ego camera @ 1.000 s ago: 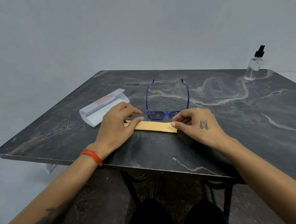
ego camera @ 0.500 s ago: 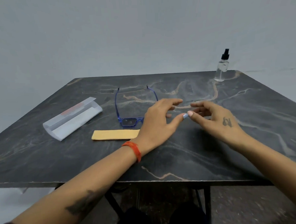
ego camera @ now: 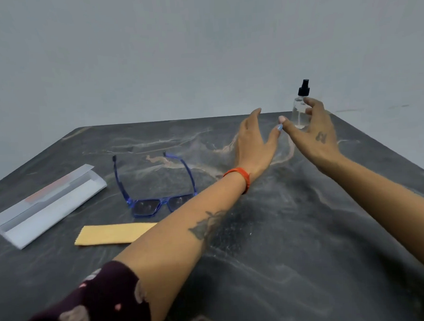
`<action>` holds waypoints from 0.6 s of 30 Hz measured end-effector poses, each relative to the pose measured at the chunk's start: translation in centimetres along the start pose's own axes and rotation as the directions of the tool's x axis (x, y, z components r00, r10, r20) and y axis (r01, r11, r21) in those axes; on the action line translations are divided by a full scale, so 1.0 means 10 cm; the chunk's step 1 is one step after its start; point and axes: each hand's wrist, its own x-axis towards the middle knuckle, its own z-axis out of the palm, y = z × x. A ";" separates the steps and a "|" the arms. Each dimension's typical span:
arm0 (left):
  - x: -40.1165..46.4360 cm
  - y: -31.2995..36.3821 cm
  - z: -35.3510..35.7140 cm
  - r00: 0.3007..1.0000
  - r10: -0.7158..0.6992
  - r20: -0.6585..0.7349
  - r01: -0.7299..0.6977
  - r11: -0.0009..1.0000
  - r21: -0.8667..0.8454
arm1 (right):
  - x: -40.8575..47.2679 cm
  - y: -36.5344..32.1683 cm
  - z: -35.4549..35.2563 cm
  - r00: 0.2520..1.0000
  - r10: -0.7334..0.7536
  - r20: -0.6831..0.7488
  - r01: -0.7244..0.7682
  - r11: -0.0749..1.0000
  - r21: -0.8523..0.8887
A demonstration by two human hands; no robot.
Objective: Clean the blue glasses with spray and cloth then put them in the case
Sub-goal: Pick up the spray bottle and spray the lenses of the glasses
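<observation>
A: At one o'clock on the dark marbled surface (ego camera: 271,243) stands the clear spray bottle (ego camera: 299,111). What are the hands doing?

B: The right hand (ego camera: 312,128) reaches it with fingers curved near its sides; whether they touch cannot be told. The left hand (ego camera: 252,138) hovers just beside, fingers loose, grasping nothing.

A: And the blue glasses (ego camera: 155,185)?

B: At ten o'clock, arms unfolded. The yellow cloth (ego camera: 111,234) lies just before them, the grey case (ego camera: 46,205) open beside them.

case (ego camera: 46,205) left of glasses (ego camera: 156,187), cloth (ego camera: 114,233) before (bottle (ego camera: 300,111) seemingly far right)
</observation>
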 end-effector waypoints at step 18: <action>1.18 -0.46 1.11 0.933 -0.223 0.283 0.241 0.970 -0.029 | 1.13 1.07 0.42 0.952 0.305 -0.036 -0.304 0.952 0.016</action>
